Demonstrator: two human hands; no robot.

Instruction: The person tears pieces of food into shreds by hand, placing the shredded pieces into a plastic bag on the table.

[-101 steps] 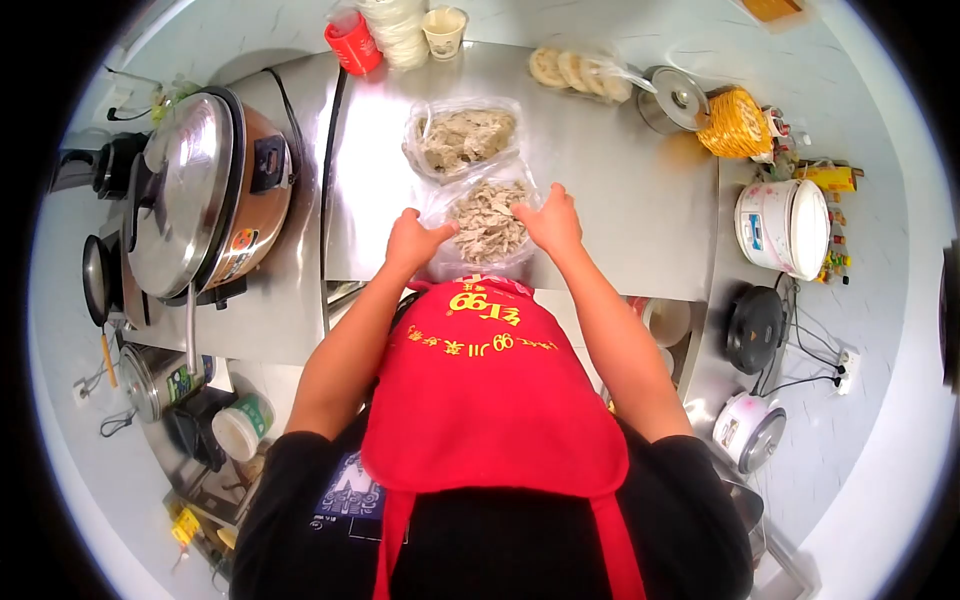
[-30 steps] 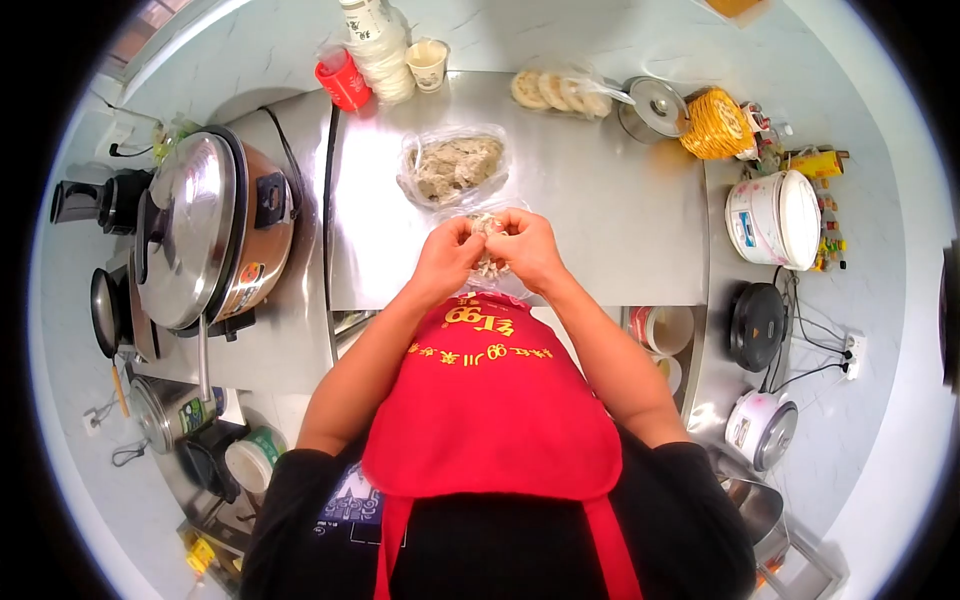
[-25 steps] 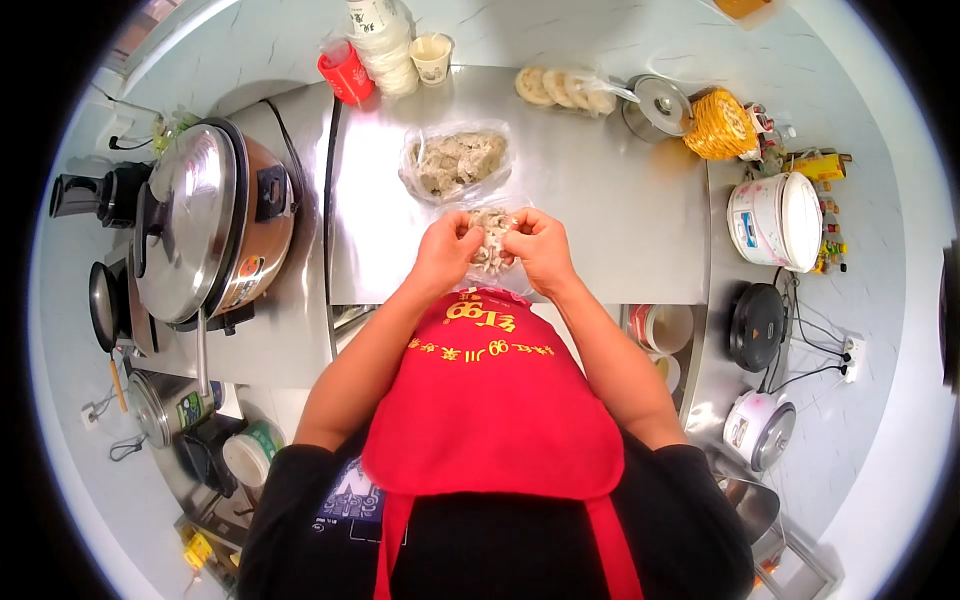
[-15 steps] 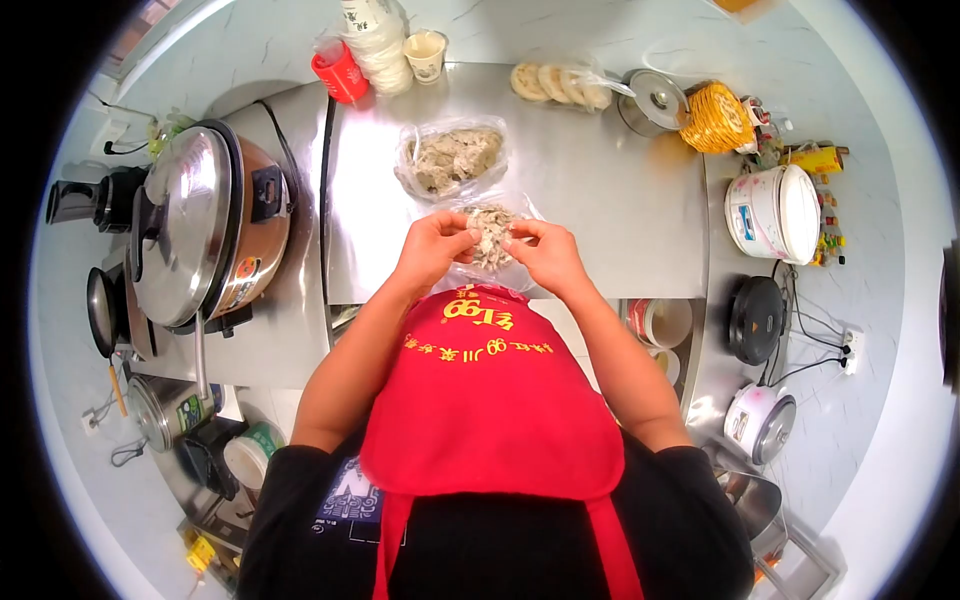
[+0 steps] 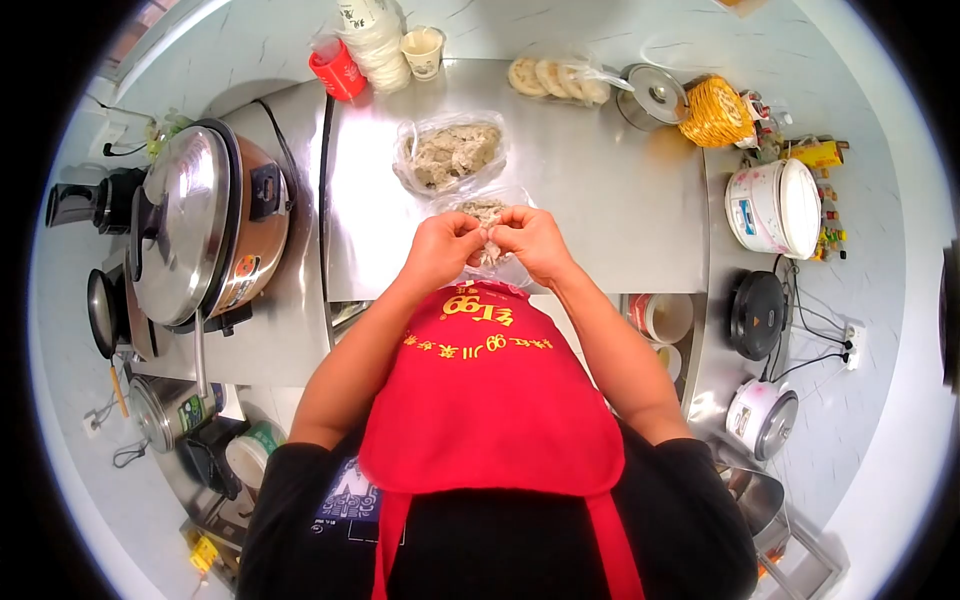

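My left hand (image 5: 444,248) and my right hand (image 5: 532,240) meet over a plastic bag of shredded greyish food (image 5: 482,211) at the counter's front edge. Thumbs and fingers of both hands are pinched together, fingertips almost touching. What lies between them is too small to make out, though pale shreds show just below. Directly behind the hands, a second clear bag (image 5: 452,152) sits on the steel counter (image 5: 620,200), filled with a larger clumped greyish mass. Part of the front bag is hidden under my fingers.
A large lidded cooker (image 5: 190,225) occupies the left side. Along the back are a red cup (image 5: 337,70), stacked pale cups, a paper cup (image 5: 423,54), bagged flat rounds (image 5: 558,80) and a lidded metal pot (image 5: 652,98). To the right is a white bucket (image 5: 772,208).
Both hands were apart at the front bag's sides, then came together over it. Half a second ago the fingertips were separated; now they have closed in towards each other.
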